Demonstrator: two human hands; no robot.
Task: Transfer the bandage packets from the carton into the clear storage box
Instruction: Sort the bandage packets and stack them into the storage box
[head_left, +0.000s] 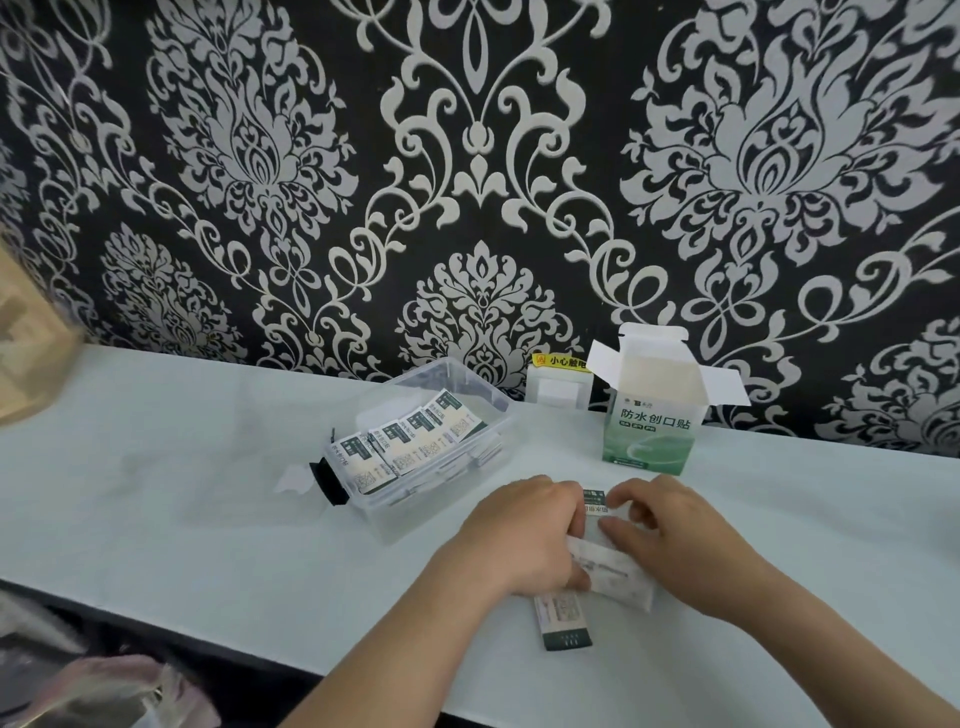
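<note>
View from above a pale table (208, 467) set against black wallpaper with a silver floral pattern. Near the front edge, two bare hands meet over a small, untidy bunch of bandage packets (618, 577) lying on the tabletop. The left hand (519, 535) lies palm down, its fingers curved over the bunch and its thumb pressing on a white packet. The right hand (670, 535) curls its fingers in from the other side and pinches the far end. One packet sticks out toward the viewer, and another peeks up between the fingertips.

Behind the hands, to the right, the green and white carton (649, 431) stands upright with its top flaps open (whether anything is left inside cannot be seen). To the left, the clear storage box (405, 519) sits open, with a fanned row of stored packets (415, 441) already lying in it.

The step in hand seems to be squaring the bunch before lifting it. It would likely go best by drawing the stray packet back into line, pressing both sides together, then carrying the bunch level to the box so that nothing slides out.
</note>
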